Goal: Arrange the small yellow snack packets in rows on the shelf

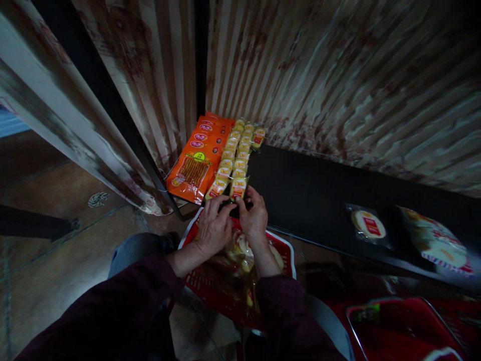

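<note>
Small yellow-wrapped snack packets (240, 164) stand in two rows on the black shelf, with one more packet (258, 137) at the back right. My left hand (215, 224) has its fingers curled at the near end of the rows, fingertips against the lower left of the nearest packet (238, 187). On that packet's right side and lower edge are the thumb and fingers of my right hand (254, 215). Beneath both hands sits a red basket (195, 286) with a white rim, holding several wrapped items (240, 253), partly hidden by my forearms.
Orange snack bags (199, 160) lie left of the rows. Farther right on the black shelf (300, 185) are a round wrapped item (368, 224) and a larger blurred bag (436, 238). A patterned curtain (319, 75) hangs behind. Another red basket (406, 321) stands lower right.
</note>
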`<action>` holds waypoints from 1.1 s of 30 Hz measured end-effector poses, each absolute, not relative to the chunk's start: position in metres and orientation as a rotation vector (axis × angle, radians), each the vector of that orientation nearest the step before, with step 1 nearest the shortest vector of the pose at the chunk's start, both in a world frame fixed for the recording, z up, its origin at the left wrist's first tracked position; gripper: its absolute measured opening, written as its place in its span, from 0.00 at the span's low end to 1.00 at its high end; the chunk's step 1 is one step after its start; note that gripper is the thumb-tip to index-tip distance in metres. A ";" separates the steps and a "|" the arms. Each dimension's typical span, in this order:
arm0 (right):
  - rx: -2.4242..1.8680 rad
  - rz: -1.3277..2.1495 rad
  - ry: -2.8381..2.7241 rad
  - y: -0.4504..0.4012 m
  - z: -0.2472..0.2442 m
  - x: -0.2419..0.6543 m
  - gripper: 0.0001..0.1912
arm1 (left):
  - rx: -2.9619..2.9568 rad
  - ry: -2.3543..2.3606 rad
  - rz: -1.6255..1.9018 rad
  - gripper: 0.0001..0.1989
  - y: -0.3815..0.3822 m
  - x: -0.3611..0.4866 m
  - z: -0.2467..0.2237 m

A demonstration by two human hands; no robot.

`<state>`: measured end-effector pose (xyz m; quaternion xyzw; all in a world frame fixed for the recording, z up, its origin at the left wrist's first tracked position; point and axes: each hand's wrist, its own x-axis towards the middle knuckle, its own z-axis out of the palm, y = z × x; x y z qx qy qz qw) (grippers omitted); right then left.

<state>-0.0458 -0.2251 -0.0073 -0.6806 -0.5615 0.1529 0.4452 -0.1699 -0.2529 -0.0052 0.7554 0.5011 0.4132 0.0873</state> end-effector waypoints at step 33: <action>-1.638 0.499 -1.443 -0.215 -0.002 -0.047 0.26 | 2.044 1.894 1.255 0.06 -0.219 -0.172 -0.009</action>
